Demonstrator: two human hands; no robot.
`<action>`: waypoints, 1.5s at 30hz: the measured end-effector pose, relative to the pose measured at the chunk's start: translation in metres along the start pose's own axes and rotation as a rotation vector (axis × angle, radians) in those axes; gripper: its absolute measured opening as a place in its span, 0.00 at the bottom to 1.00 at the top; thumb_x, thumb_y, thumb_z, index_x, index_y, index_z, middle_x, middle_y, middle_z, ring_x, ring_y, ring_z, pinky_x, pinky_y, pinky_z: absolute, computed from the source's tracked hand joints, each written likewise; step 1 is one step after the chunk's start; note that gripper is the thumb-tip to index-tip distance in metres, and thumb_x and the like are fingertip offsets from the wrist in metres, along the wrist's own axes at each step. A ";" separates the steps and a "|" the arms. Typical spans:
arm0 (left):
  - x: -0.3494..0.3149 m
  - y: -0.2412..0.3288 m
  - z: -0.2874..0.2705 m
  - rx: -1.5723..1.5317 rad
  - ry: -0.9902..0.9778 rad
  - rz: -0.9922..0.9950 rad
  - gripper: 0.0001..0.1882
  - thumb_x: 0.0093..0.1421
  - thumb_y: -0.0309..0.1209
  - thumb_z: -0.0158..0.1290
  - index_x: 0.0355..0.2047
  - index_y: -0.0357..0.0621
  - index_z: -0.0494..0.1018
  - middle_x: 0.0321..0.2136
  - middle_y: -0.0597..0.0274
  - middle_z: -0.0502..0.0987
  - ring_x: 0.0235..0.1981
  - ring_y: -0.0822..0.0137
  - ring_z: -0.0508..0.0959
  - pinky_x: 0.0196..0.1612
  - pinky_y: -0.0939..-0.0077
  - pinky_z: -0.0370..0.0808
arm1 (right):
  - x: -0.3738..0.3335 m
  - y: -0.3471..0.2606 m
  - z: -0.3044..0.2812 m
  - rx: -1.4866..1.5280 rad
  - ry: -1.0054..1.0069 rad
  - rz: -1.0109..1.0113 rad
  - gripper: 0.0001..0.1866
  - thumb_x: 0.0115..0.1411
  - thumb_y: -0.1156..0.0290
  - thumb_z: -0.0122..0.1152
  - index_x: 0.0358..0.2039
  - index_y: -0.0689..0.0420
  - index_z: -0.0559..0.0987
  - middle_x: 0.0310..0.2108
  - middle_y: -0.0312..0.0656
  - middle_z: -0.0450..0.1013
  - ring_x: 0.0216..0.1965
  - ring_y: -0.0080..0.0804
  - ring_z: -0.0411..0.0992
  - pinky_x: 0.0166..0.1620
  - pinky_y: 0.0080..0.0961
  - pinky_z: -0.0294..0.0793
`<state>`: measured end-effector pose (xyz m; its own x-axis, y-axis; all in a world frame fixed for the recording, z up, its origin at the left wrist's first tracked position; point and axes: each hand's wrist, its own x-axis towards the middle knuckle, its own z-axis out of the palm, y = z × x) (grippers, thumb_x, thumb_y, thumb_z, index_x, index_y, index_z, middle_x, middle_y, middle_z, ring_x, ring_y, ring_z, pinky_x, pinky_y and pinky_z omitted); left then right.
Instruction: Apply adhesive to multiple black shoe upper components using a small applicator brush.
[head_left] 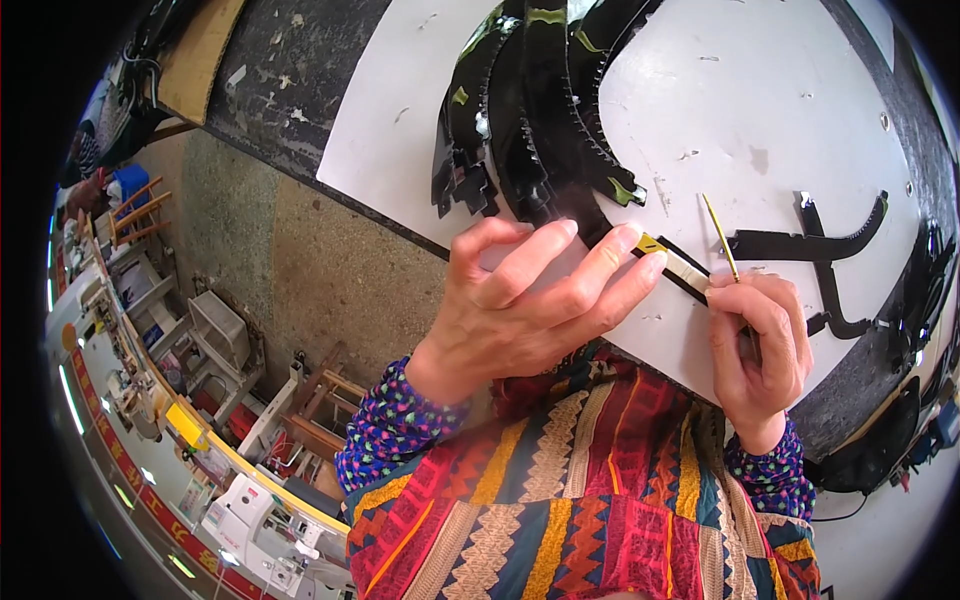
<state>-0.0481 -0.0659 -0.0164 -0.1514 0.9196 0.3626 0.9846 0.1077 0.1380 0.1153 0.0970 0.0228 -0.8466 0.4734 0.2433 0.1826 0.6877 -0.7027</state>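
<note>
My left hand (pixel 545 300) reaches over the table's near edge. Its thumb and index fingertips close on a small yellow piece (pixel 653 245) at one end of a narrow black strip (pixel 668 248) with a pale band along it. Closed near the strip's other end, my right hand (pixel 762 345) pinches a thin yellow stick (pixel 720 235), which points up and away. Beyond my left fingers lie several curved, glossy black pieces (pixel 525 120) with notched edges, fanned side by side. Right of the stick, another notched black piece (pixel 810 246) lies across a second dark strip.
A white sheet (pixel 740 110) covers part of the dark, worn tabletop (pixel 285 75). More black pieces (pixel 915 300) hang or lie by the right edge. To the left are a speckled floor (pixel 320 255), wooden stools (pixel 335 405) and a white sewing machine (pixel 250 515).
</note>
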 end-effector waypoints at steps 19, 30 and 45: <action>0.003 -0.004 -0.003 -0.028 0.025 0.014 0.16 0.60 0.39 0.56 0.50 0.71 0.79 0.53 0.86 0.74 0.53 0.70 0.64 0.56 0.69 0.61 | 0.001 -0.002 0.002 -0.010 0.004 -0.035 0.17 0.45 0.93 0.64 0.37 0.65 0.80 0.32 0.49 0.77 0.30 0.39 0.74 0.33 0.28 0.75; 0.005 -0.003 -0.005 -0.044 0.024 -0.005 0.16 0.61 0.38 0.56 0.50 0.71 0.79 0.53 0.86 0.75 0.53 0.70 0.64 0.56 0.69 0.60 | 0.000 -0.001 0.003 -0.031 0.003 -0.073 0.19 0.45 0.93 0.64 0.38 0.65 0.80 0.32 0.48 0.76 0.29 0.39 0.74 0.32 0.29 0.75; 0.000 -0.006 -0.003 -0.105 0.026 -0.026 0.19 0.59 0.38 0.58 0.52 0.70 0.77 0.53 0.84 0.74 0.53 0.71 0.65 0.58 0.67 0.58 | 0.014 -0.020 -0.015 0.137 0.023 0.026 0.07 0.64 0.79 0.58 0.41 0.70 0.79 0.30 0.47 0.78 0.31 0.34 0.76 0.34 0.25 0.75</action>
<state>-0.0542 -0.0677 -0.0140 -0.1805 0.9067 0.3813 0.9658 0.0900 0.2430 0.1074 0.0982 0.0501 -0.8303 0.5037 0.2385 0.1328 0.5945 -0.7930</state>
